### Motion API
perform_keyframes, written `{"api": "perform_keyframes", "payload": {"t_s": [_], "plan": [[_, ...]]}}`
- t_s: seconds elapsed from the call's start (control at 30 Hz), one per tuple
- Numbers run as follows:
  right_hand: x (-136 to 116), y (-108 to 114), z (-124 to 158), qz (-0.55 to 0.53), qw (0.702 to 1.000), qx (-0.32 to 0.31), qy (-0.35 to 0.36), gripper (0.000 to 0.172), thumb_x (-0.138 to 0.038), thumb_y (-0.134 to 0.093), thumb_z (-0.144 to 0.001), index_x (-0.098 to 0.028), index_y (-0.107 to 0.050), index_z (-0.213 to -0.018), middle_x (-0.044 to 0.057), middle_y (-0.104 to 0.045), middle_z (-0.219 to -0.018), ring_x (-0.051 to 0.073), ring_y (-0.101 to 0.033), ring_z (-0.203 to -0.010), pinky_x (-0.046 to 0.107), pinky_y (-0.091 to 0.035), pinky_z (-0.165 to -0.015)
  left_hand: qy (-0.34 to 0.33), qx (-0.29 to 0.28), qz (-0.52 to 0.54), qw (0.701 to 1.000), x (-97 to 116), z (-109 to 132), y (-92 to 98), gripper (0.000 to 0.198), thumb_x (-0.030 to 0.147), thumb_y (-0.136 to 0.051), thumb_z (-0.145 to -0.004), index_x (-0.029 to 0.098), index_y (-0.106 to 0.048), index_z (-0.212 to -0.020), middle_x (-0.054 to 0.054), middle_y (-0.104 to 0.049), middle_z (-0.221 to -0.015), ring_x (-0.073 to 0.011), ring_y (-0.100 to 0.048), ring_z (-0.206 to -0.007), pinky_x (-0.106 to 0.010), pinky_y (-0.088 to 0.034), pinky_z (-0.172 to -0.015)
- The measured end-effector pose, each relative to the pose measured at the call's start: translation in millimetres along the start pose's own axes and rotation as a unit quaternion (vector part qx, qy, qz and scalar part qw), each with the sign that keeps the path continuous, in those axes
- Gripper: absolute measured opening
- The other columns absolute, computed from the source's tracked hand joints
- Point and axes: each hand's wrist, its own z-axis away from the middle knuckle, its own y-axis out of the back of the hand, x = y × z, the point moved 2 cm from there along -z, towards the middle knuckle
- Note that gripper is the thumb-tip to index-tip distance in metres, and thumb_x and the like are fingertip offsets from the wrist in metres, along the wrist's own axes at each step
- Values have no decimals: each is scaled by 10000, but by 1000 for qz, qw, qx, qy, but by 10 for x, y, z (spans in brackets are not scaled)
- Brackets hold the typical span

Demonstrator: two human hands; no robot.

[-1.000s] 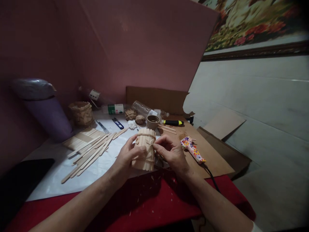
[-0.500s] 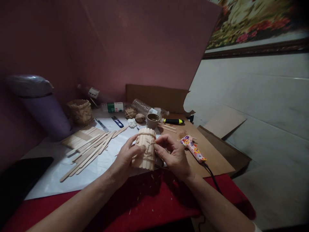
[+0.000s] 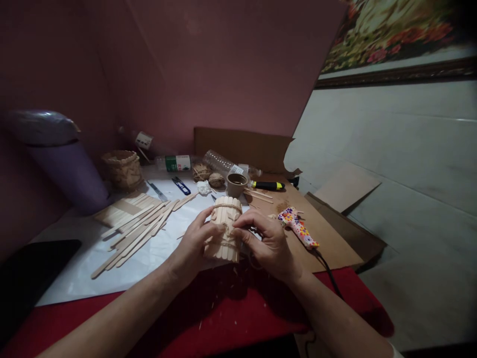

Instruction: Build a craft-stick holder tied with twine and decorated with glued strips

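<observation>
A small round holder made of upright wooden craft sticks (image 3: 225, 251), with twine bands near its top and bottom, stands in front of me. My left hand (image 3: 194, 241) grips it from the left, the thumb pressed on its front. My right hand (image 3: 266, 243) is closed at its right side, thumb and forefinger pinching a strand of twine against the sticks. The fingertips partly hide that strand. Small raised pieces show on the holder's front between the bands.
Loose craft sticks (image 3: 143, 233) fan out on white paper at left. Behind are a brown cup (image 3: 237, 185), twine balls (image 3: 201, 172), thread snips (image 3: 181, 185) and plastic bottles (image 3: 177, 163). A flowered glue gun (image 3: 300, 229) with a black cord lies on cardboard (image 3: 328, 243) at right.
My right fingers have moved slightly left, in against the holder's front. The short bit of twine that stood out between them and the holder is now mostly covered. The left hand keeps its grip.
</observation>
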Motion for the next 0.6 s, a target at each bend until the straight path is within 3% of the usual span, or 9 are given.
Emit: {"api": "perform_keyframes", "payload": {"t_s": [0.37,0.6], "plan": [[-1,-15,10,23,1000,-4,20,37,-170,-584,-854,-203,-602,-852,19,-579,-788,146,-553,-742,275,-442,-673,-21,-19,-7,1000,-54,-31,46,598,258,-612,-746,283,-434,-1316,-115,-605,-1072,-249,-634,-802,-408,-544,-631],[32,10,22,25,999,1,45,162,-76,-530,-846,-196,-593,-935,29,-589,-855,150,-569,-796,281,-454,-703,-13,-4,-17,1000,-29,-22,26,586,232,-605,-717,288,-468,-1285,-102,-601,-1046,-248,-625,-787,-418,-543,-598]]}}
